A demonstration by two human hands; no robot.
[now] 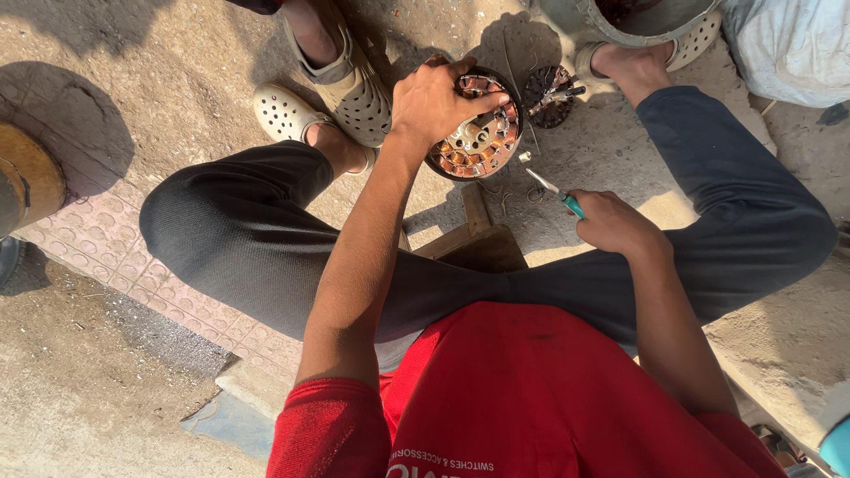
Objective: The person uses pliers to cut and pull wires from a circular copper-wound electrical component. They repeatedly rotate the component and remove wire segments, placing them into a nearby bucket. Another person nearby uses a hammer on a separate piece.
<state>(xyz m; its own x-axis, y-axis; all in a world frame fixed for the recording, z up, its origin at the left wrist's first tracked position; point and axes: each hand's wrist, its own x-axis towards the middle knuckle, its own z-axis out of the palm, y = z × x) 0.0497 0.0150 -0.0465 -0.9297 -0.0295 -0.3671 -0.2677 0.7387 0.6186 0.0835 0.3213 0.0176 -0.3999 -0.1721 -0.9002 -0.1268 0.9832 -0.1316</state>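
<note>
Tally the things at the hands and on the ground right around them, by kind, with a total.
Round motor stators with copper windings: 2, one under the left hand, one lying beyond it
Green-handled tools: 1, in the right hand
Wooden stands: 1
Total: 4

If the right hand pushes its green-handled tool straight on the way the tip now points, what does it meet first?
Probably the round motor stator with copper windings, held by the left hand. The tool in the right hand points up-left toward its lower edge, though depth is unclear.
</note>
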